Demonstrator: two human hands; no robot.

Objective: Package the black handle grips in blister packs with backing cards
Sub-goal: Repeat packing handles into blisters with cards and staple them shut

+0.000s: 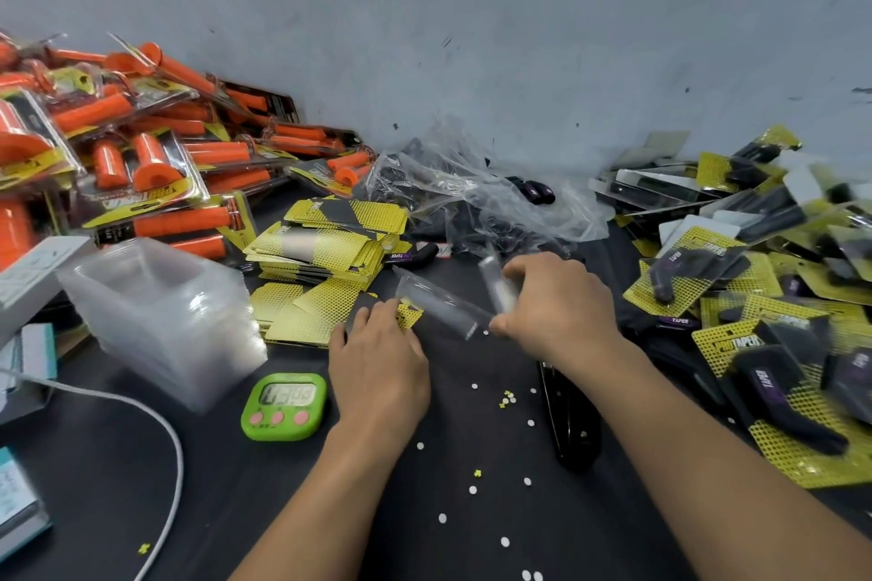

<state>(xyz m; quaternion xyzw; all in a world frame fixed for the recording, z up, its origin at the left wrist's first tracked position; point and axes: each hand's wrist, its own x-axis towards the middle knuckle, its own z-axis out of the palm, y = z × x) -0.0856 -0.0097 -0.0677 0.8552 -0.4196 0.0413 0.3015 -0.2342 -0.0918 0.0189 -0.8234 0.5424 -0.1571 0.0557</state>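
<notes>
My right hand (557, 302) grips a clear blister shell (448, 304), held above the dark table and blurred by motion. My left hand (377, 359) lies just left of it, fingertips on a yellow backing card (408, 314) at the edge of a spread of cards (302, 311). A taller stack of yellow backing cards (325, 241) stands behind. Loose black handle grips (415, 255) lie past the cards, and more sit inside a crumpled clear plastic bag (472, 193). A stack of empty clear blister shells (160, 311) stands at the left.
Packaged orange grips (141, 146) are piled at the back left. Finished packs of black grips (764, 307) are heaped at the right. A green timer (284, 406), a white cable (155, 429), a black stapler (571, 415) and scattered paper punch dots (474, 490) lie on the table.
</notes>
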